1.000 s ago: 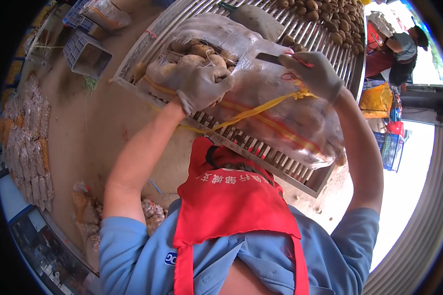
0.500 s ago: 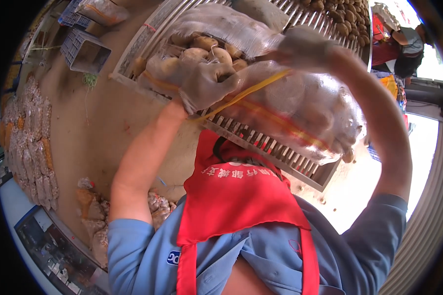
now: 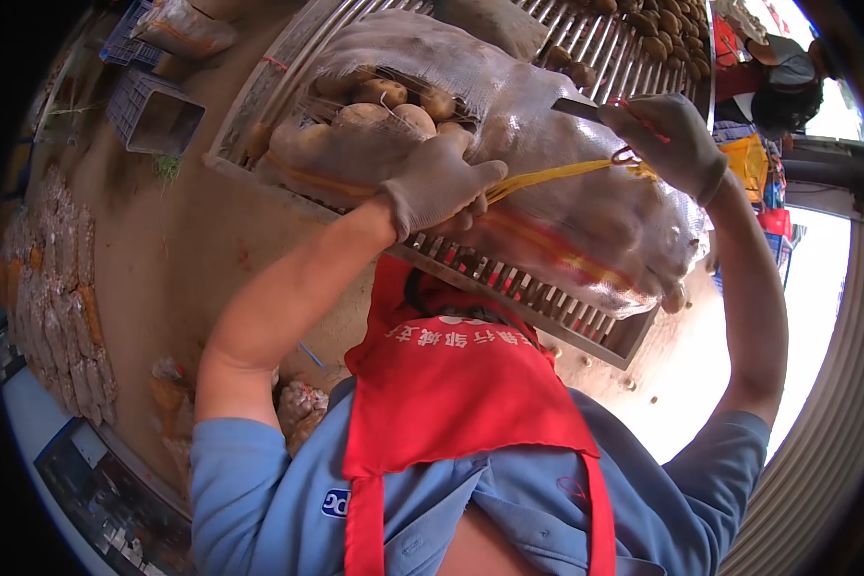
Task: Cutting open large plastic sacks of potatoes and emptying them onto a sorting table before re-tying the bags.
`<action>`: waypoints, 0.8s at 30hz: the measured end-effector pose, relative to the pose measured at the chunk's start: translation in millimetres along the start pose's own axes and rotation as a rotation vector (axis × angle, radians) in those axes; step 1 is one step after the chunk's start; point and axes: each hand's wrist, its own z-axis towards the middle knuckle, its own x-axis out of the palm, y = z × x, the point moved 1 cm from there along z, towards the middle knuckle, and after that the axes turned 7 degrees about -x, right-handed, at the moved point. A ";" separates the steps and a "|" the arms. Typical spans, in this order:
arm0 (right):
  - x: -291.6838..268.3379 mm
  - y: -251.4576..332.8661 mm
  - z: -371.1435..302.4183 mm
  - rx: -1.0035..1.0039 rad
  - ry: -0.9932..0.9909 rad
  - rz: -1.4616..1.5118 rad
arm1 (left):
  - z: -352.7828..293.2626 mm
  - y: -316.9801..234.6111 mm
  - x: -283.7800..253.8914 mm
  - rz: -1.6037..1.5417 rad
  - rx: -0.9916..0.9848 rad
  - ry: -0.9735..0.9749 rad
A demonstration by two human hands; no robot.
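The sack [image 3: 547, 182] of potatoes is laid on the slatted rack [image 3: 547, 298]. The left hand [image 3: 437, 187] is curled on it; at 2 o'clock, a yellow cord [image 3: 547, 176] and knife [image 3: 576, 108] are gripped by the right hand's [image 3: 667, 144] closed fingers.

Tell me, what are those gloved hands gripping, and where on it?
The left hand holds the yellow cord of the mesh potato sack near its middle. The right hand grips a knife by its handle, at the cord's other end.

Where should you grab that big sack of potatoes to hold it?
Probably by the yellow cord stretched across the mesh sack, coming from the near side as the left hand does. The sack bulges smoothly, so the taut cord offers the firmest grip.
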 end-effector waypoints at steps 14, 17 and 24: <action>55.6 33.4 80.1 -0.051 0.285 -0.095 | -5.6 23.8 -10.7 0.586 0.443 -0.447; 47.8 40.9 84.7 -0.198 0.408 -0.185 | -13.9 23.3 -10.5 0.601 0.472 -0.453; -6.4 33.3 51.2 -0.281 0.323 -0.440 | -33.5 21.2 -11.2 0.564 0.667 -0.446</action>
